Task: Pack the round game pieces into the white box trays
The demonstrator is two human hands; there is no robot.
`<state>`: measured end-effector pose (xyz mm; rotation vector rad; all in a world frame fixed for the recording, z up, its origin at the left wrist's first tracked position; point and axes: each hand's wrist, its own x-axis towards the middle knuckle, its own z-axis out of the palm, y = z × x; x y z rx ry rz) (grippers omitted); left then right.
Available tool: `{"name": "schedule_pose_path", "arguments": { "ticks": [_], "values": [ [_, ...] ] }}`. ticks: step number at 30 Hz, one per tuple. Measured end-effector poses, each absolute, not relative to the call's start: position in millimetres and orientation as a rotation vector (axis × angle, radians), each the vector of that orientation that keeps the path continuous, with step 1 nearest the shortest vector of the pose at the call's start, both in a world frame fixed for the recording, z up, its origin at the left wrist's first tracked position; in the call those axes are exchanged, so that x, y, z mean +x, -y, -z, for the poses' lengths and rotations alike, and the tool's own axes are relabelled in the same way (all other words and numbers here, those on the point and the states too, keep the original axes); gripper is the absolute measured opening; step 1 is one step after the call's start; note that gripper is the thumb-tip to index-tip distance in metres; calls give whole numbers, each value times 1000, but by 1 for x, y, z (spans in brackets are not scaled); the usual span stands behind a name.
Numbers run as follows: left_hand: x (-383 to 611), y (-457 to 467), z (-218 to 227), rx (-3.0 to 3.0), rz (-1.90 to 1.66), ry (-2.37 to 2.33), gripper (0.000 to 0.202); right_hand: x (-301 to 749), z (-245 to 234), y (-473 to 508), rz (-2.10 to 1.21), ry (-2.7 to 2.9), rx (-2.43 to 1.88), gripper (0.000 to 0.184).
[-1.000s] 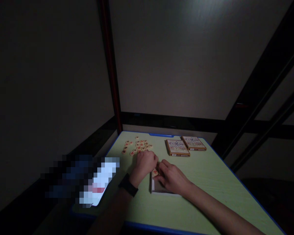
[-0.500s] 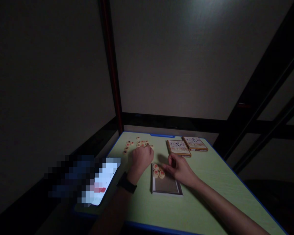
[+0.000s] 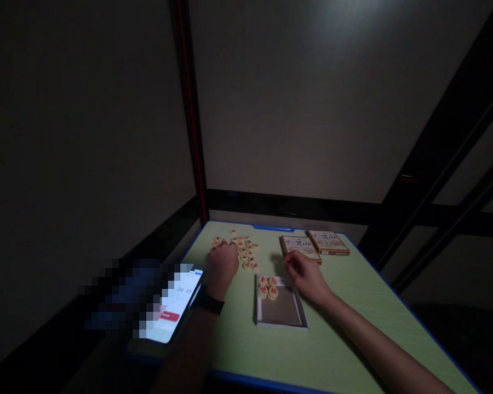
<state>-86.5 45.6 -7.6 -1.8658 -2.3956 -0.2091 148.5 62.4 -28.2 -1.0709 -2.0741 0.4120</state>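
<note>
My left hand (image 3: 225, 265), a dark watch on its wrist, rests knuckles-up on a scatter of round pale game pieces with red marks (image 3: 246, 250) at the far left of the green table; its fingers are curled over pieces I cannot single out. My right hand (image 3: 306, 272) lies loosely curled beside the far right corner of a shallow open box tray (image 3: 281, 312), holding nothing I can see. Three pieces (image 3: 268, 287) lie in the tray's far left corner.
Two flat printed boxes (image 3: 299, 245) (image 3: 327, 242) lie at the table's far right. A lit phone (image 3: 173, 313) showing a timer sits at the left edge. The blue-rimmed table (image 3: 337, 339) stands against a wall, with dark bed-frame bars around it.
Both hands have left the tray: the left moved out to the loose pieces, the right drew back to the tray's far right corner. Three pieces now lie uncovered in the tray.
</note>
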Motion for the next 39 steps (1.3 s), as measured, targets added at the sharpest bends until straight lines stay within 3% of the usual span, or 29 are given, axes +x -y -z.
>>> {"name": "schedule_pose_path", "arguments": {
  "ticks": [20,25,34,39],
  "values": [
    [-56,-34,-2,-2123,313,2249,37,145,14,-48,-377,2268,-882,15],
    [-31,-24,1,-2232,357,2110,38,131,-3,-86,-257,2303,-994,15],
    [-24,-23,11,-2260,359,2063,36,27,-20,-180,-102,2873,-990,31],
    [-22,-23,10,-2298,343,2089,34,-6,-7,-195,-97,2997,-988,22]
  ]
}}
